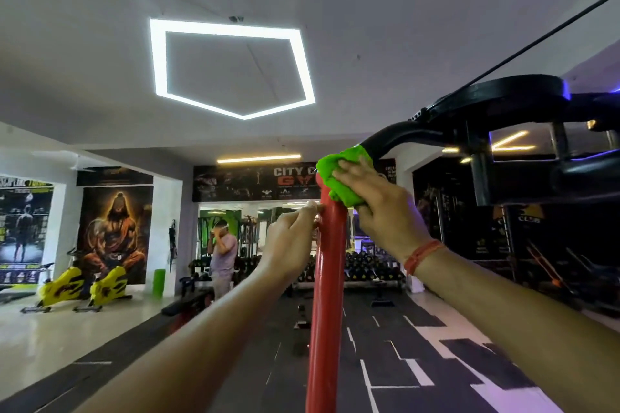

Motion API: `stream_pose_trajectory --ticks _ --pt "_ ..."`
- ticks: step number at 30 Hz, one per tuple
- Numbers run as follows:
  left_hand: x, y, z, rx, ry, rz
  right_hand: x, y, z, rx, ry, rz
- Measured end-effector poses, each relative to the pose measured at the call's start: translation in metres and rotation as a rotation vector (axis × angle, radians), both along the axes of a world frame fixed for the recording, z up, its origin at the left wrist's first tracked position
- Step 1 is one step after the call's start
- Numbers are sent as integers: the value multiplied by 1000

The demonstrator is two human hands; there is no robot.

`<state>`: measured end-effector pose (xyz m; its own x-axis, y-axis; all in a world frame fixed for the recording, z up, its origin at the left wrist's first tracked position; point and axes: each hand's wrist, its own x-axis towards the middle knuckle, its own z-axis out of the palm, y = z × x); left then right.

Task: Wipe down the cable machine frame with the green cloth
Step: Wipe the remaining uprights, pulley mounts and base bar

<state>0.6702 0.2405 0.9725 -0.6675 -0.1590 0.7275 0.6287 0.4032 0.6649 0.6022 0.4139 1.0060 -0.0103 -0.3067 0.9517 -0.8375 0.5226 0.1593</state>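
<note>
Two hands are raised at the top of the red upright post [327, 295] of the cable machine frame. Right hand [379, 208]: fingers spread and curled over the bunched green cloth [342, 178], pressing it onto the bend where the red post meets the black top arm [409, 137]. Left hand [290, 241]: loosely curled, fingertips touching the left side of the post just below the cloth; it appears to steady, not grip.

Step in hand, as judged: wiping the upper end of the post, at the joint.

Next move likely calls for either dragging the cloth down the post's length with steady pressure, or working along the black arm toward the pulley housing [503, 94], keeping clear of the cable [536, 43].

Background: two yellow exercise bikes [84, 288] at the left wall; another person [223, 258] far off.
</note>
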Motion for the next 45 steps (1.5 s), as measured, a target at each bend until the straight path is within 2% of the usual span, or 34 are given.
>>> stream_pose_trajectory --ticks 2,4,6,9,10,14,18,23,27,32,36,40,42,45 --pt "3 -2 -8 55 -23 -50 5 6 -21 215 116 -91" --pt "6 -5 -16 132 -67 -127 3 15 -27 341 225 -193" --pt "4 -9 -25 154 -132 -169 3 12 -28 298 257 -273" --pt "0 -14 -42 195 -191 -168 10 -6 -43 148 147 -305" --pt "-1 -15 -47 212 -207 -170 13 -10 -49 155 156 -311" --pt "-1 -15 -65 264 -246 -177 19 -4 -35 403 281 -417" --pt "-1 -15 -79 283 -255 -167 22 -9 -24 321 228 -539" --pt "-4 -19 -99 328 -282 -190 27 -7 -54 592 318 -475" --pt "0 -18 -113 339 -266 -207 20 -7 -42 402 182 -472" --pt "5 -17 -129 375 -273 -196 27 -8 -79 689 317 -449" --pt "4 -17 -146 380 -315 -158 26 -6 -69 506 210 -437" --pt "4 -17 -166 395 -366 -138 26 -15 -116 741 309 -425" --pt "4 -18 -178 380 -399 -124 29 -14 -113 762 338 -417" --pt "3 -19 -193 371 -455 -113 26 -13 -107 582 281 -420"
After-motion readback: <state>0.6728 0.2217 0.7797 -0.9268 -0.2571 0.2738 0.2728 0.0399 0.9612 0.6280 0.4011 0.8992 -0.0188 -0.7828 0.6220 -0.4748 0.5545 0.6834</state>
